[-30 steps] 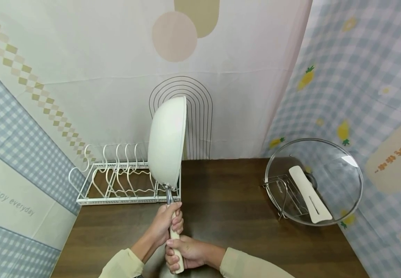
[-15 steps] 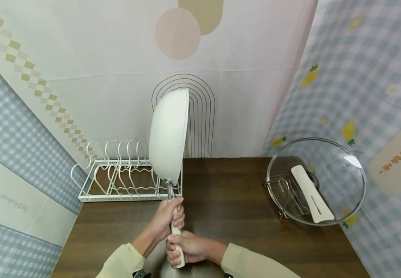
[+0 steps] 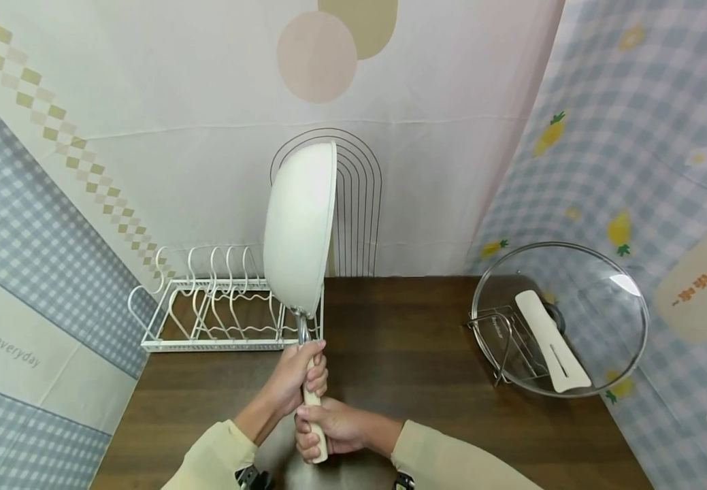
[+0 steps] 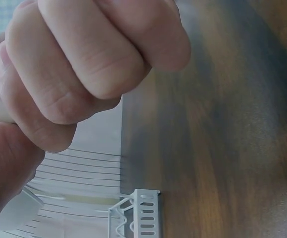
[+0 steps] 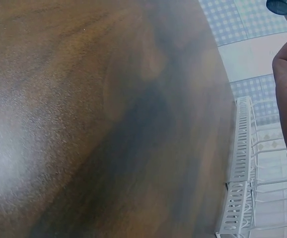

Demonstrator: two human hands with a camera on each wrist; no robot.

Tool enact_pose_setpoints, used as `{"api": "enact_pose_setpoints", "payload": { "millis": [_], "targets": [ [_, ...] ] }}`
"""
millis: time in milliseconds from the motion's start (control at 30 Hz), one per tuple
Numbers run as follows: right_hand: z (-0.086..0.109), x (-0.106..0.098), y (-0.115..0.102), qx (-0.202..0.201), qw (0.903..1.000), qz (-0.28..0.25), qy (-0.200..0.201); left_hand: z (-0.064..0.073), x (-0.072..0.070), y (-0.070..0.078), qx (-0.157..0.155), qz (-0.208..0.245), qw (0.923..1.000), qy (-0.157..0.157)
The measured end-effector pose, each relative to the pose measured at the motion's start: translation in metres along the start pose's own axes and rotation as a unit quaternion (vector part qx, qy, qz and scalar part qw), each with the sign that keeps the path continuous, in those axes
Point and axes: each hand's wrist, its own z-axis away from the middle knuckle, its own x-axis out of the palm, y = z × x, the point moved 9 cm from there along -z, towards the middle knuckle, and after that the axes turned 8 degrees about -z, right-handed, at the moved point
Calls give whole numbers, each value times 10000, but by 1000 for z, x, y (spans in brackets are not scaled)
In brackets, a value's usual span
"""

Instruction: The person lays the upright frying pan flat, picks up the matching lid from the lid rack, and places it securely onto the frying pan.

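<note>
A deep white frying pan point(image 3: 299, 228) stands on edge in the air in the head view, its rounded underside facing left and its rim to the right. Its lower part overlaps the right end of the white wire rack point(image 3: 218, 346); whether it touches the rack cannot be told. My left hand point(image 3: 294, 374) grips the cream handle close to the metal neck. Just below, my right hand point(image 3: 337, 425) grips the handle point(image 3: 319, 446) near its end. Curled fingers point(image 4: 79, 59) fill the top of the left wrist view.
At the right, a glass lid point(image 3: 610, 306) leans on a small wire stand point(image 3: 503, 344), with a slotted white piece point(image 3: 552, 344) across it. Brown wooden tabletop point(image 3: 402, 340) lies between rack and lid. Fabric-covered walls point(image 3: 439, 170) enclose the back and sides.
The pan has risen a little in the head view relative to the rack, both hands moving with it. The whole head view has shifted slightly. Both grips stay the same.
</note>
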Motion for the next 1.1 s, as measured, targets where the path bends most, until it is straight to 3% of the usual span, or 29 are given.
{"api": "enact_pose_setpoints", "payload": {
  "millis": [1100],
  "targets": [
    [4, 3, -28, -177, 9991, 324, -187, -9, 23, 32, 347, -162, 9986, -362]
  ]
}}
